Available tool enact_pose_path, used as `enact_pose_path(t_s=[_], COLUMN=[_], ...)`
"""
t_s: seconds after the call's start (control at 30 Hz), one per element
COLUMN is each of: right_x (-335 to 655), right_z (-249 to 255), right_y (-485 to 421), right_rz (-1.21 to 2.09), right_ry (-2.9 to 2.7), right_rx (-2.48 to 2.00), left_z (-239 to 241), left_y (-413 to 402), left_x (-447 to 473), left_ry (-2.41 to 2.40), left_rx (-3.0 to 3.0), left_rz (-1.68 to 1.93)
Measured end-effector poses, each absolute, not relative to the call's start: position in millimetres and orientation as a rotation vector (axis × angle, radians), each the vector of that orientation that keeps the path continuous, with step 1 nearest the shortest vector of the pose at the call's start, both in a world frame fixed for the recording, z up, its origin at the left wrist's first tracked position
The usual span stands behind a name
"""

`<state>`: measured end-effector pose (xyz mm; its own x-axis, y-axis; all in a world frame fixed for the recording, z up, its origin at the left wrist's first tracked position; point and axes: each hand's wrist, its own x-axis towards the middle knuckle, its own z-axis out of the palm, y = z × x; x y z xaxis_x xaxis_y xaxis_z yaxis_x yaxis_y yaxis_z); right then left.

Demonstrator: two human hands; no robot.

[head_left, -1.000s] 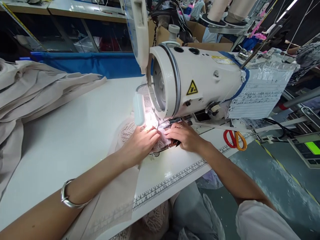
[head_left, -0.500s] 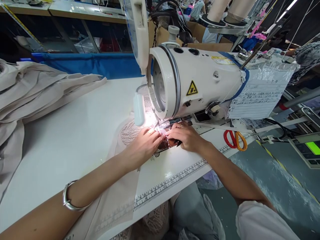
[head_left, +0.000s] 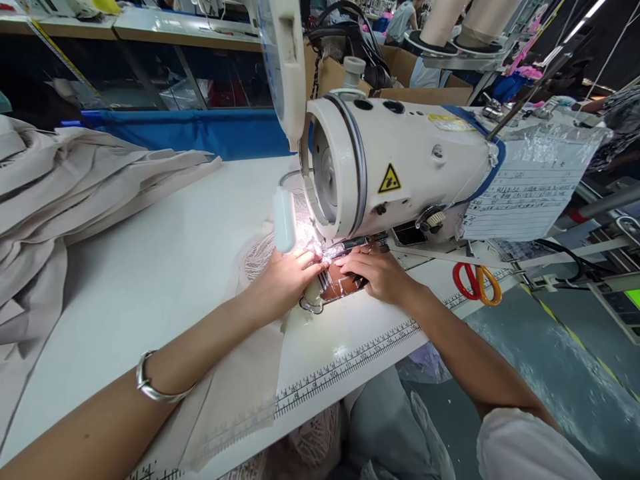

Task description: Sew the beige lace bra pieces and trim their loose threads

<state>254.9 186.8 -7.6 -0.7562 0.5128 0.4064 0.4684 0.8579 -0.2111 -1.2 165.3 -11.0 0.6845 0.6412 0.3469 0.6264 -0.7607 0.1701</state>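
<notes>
My left hand (head_left: 287, 280) is closed on sheer beige lace fabric (head_left: 257, 260), its fingertips pressed together beside the lit needle area of a white sewing machine (head_left: 415, 160). The lace lies under and behind this hand, and a plain sheer panel (head_left: 240, 393) hangs toward the table's front edge. To the right, my right hand (head_left: 380, 273) has bent fingers close to the presser foot. A small dark pointed tool (head_left: 361, 281) shows beneath its palm, mostly hidden. Between the hands is a shiny brown plate (head_left: 340, 283). The needle itself is hidden.
A heap of beige fabric (head_left: 100, 180) covers the table's left side. Red-and-orange-handled scissors (head_left: 477, 283) hang at the right edge. A printed ruler strip (head_left: 350, 363) runs along the front. A handwritten sheet (head_left: 530, 183) is fixed to the machine; thread cones (head_left: 480, 27) stand above.
My left hand has shifted slightly left, away from my right hand, and the gap between them shows more of the brown plate. The view has turned slightly left.
</notes>
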Motion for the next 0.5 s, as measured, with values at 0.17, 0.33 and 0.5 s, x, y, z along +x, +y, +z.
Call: enact_pose_path(t_s=[0.17, 0.33, 0.5], right_x=[253.8, 250.9, 255.5], right_z=[-6.8, 0.5, 4.9], right_y=[186.8, 184.0, 180.2], right_rz=[0.131, 0.069, 0.056], right_ry=[-2.550, -2.539, -2.595], right_rx=[-0.681, -0.668, -0.790], left_z=[-8.8, -9.3, -12.7], left_y=[173.5, 180.0, 181.6], left_x=[-5.4, -11.0, -12.5], left_ry=[1.091, 1.111, 1.217], left_rx=[2.777, 2.796, 2.769], left_rz=[0.593, 0.580, 0.613])
